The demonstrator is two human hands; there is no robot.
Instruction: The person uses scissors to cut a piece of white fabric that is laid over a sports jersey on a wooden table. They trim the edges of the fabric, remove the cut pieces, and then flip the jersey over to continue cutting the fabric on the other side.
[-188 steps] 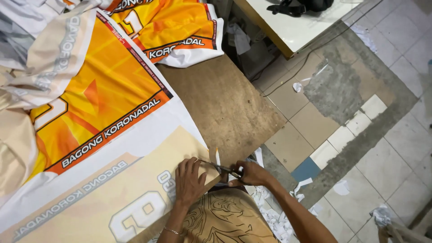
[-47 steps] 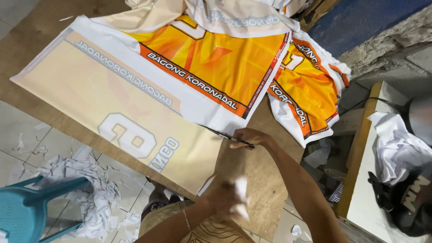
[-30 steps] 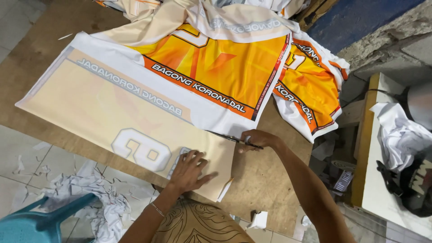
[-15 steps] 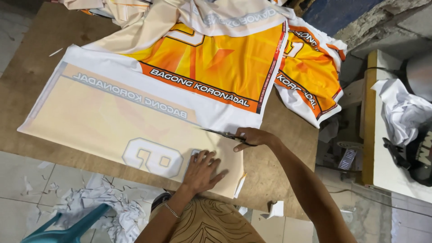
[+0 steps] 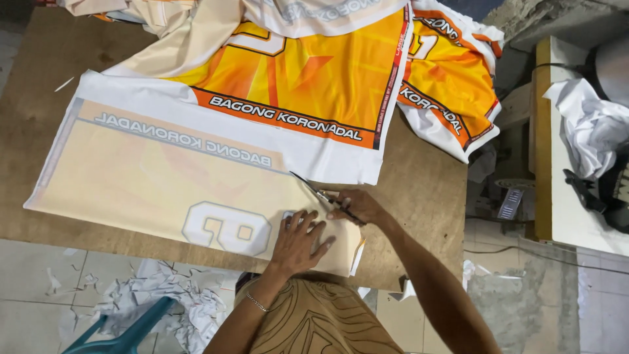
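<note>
In the head view, a cream printed fabric panel with a grey numeral [image 5: 164, 177] is spread flat on the brown wooden desk [image 5: 419, 190]. It is pinned by the left hand [image 5: 298, 239], laid palm-down with fingers apart, so the cloth is kept taut. One pair of dark-handled scissors [image 5: 324, 196] is gripped in the closed right hand [image 5: 357, 206], blades at the panel's edge. Two orange-and-white printed panels [image 5: 308, 72] are counted behind.

i counted two hands, left [image 5: 298, 241] and right [image 5: 359, 206], one pair of scissors [image 5: 321, 196], one beige panel [image 5: 157, 180], two orange panels [image 5: 314, 72] [image 5: 452, 85], one table [image 5: 419, 190], one blue chair [image 5: 124, 331], and one scrap heap [image 5: 164, 305].
</note>
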